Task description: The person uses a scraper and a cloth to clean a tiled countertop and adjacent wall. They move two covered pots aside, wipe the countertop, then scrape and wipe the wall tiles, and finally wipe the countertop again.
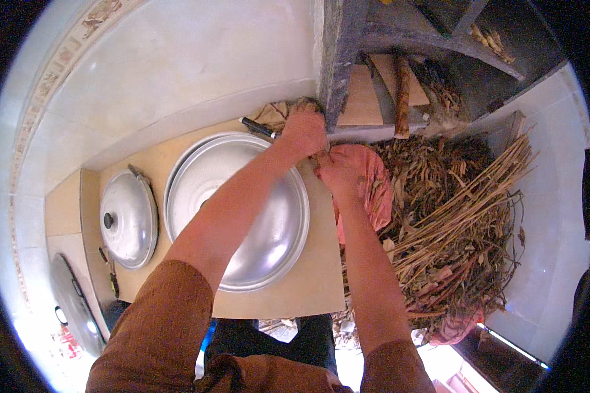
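Observation:
My left hand (303, 133) reaches over a large aluminium wok lid (270, 236) to the back corner of the tan tiled counter (319, 290). Its fingers are curled beside a crumpled brown cloth (270, 114), and their tips are hidden. A black handle (257, 127) sticks out between the cloth and the lid's rim. Close by on the right, my right hand (339, 172) is closed at the top of a red plastic bag (376, 191). The bag hangs beside the counter's right edge; its contents do not show.
A smaller lidded pan (128, 221) and a knife (112, 275) lie at the left. Dry leaves (432, 172) and thin sticks (462, 201) are heaped right of the counter. A sooty pillar (337, 64) rises at the back corner. Another metal lid (76, 304) leans at far left.

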Action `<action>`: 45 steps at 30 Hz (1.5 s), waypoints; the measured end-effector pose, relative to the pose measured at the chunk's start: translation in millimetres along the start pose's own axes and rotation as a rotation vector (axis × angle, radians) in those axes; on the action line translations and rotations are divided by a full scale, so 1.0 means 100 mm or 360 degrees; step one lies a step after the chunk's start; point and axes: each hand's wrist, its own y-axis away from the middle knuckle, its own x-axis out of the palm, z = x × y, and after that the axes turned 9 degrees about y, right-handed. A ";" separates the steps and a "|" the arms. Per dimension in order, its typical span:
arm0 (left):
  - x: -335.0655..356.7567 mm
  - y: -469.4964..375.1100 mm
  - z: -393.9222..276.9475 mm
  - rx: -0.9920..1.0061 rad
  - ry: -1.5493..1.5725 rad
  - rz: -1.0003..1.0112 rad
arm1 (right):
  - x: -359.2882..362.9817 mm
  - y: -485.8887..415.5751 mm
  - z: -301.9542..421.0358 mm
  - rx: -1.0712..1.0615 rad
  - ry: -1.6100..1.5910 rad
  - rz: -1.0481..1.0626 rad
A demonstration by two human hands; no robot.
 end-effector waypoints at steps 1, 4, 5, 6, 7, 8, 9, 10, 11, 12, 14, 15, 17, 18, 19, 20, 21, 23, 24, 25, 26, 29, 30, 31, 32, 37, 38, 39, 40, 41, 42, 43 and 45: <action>0.00 0.06 -0.07 -0.0075 -0.0087 -0.0304 | 0.02 0.00 0.02 0.0248 -0.0164 0.0270; -0.04 0.08 -0.10 -0.0363 -0.0218 -0.0682 | 0.05 0.03 0.10 0.0456 -0.0457 0.0088; -0.04 0.05 -0.08 -0.0430 -0.0066 -0.0336 | 0.05 0.05 0.13 0.0398 -0.0474 -0.0035; -0.04 0.00 -0.06 -0.0537 0.0090 -0.0110 | 0.05 0.07 0.15 0.0346 -0.0493 -0.0155; -0.02 -0.03 -0.04 -0.0505 0.0083 -0.0033 | 0.05 0.09 0.18 0.0365 -0.0498 -0.0178; 0.00 -0.06 -0.02 -0.0528 0.0082 -0.0080 | 0.05 0.12 0.19 0.0384 -0.0503 -0.0200; 0.02 -0.08 0.00 -0.0594 0.0085 -0.0022 | 0.05 0.14 0.20 0.0457 -0.0490 -0.0138; 0.04 -0.10 0.01 -0.0560 0.0021 -0.0120 | 0.05 0.15 0.20 0.0393 -0.0420 -0.0081; 0.06 -0.11 0.02 -0.0551 -0.0037 -0.0111 | 0.06 0.16 0.19 0.0326 -0.0352 -0.0028; 0.07 -0.12 0.03 -0.0509 -0.0057 -0.0108 | 0.06 0.16 0.16 0.0143 -0.0232 0.0026; 0.08 -0.14 0.04 -0.0552 -0.0101 0.0008 | 0.08 0.16 0.11 -0.0046 -0.0258 0.0125; 0.09 -0.17 0.05 -0.0504 -0.0104 -0.0051 | 0.08 0.16 0.07 -0.0043 -0.0398 0.0142; 0.07 -0.24 0.08 -0.0469 0.0010 -0.0034 | 0.07 0.16 0.03 -0.0178 -0.0343 -0.0044; 0.06 -0.26 0.09 -0.0439 0.0041 -0.0091 | 0.05 0.18 0.03 -0.0327 -0.0145 -0.0227; 0.06 -0.29 0.08 -0.0476 0.0076 -0.0034 | 0.02 0.21 0.03 -0.0453 0.0093 -0.0276; 0.06 -0.29 0.08 -0.0468 0.0007 -0.0024 | -0.01 0.27 0.05 -0.0229 -0.0237 -0.0140; 0.07 -0.29 0.05 -0.0440 -0.0010 0.0004 | -0.06 0.32 0.07 0.0027 -0.0531 0.0131; 0.08 -0.23 -0.02 -0.0490 -0.0042 0.0178 | -0.17 0.51 0.14 0.0362 -0.0909 0.0420; 0.07 -0.17 -0.06 -0.0466 -0.0016 0.0097 | -0.24 0.60 0.16 0.0438 -0.0992 0.0418; 0.07 -0.10 -0.11 -0.0434 0.0011 0.0014 | -0.31 0.70 0.17 0.0517 -0.1063 0.0403; 0.05 -0.04 -0.16 -0.0394 0.0043 -0.0024 | -0.37 0.78 0.20 0.0524 -0.1096 0.0395; -0.02 0.17 -0.33 -0.0377 0.0190 0.0033 | -0.58 1.02 0.23 0.0556 -0.1054 0.0410; -0.04 0.24 -0.40 -0.0297 0.0138 0.0220 | -0.67 1.12 0.22 0.0592 -0.0983 0.0452; -0.04 0.32 -0.48 -0.0237 0.0090 0.0380 | -0.78 1.24 0.23 0.0577 -0.0929 0.0463; 0.01 0.46 -0.63 -0.0171 0.0151 0.0226 | -0.89 1.36 0.25 0.0726 -0.1011 0.0498; 0.42 1.11 -1.62 0.0204 0.1405 0.0386 | -1.72 2.38 0.25 0.0972 -0.1369 0.0034; 0.46 1.26 -1.80 -0.0054 0.2075 0.0419 | -1.88 2.60 0.21 0.1067 -0.1234 0.0044; 0.45 1.41 -1.99 -0.0613 0.2810 0.0579 | -2.03 2.80 0.15 0.1097 -0.1157 0.0014; 0.40 1.56 -2.12 -0.0363 0.2937 0.0309 | -2.11 2.98 0.12 0.1083 -0.1515 -0.0164; 0.32 1.69 -2.23 -0.0212 0.2964 0.0206 | -2.19 3.14 0.07 0.1135 -0.1867 -0.0351; 0.22 1.82 -2.34 -0.0265 0.3056 0.0340 | -2.23 3.23 0.01 0.1159 -0.2092 -0.0504; 0.13 1.93 -2.45 -0.0396 0.3070 0.0628 | -2.25 3.29 -0.05 0.1178 -0.2318 -0.0666; -0.03 2.03 -2.52 -0.0312 0.2690 0.0617 | -2.24 3.30 -0.13 0.1169 -0.2597 -0.0853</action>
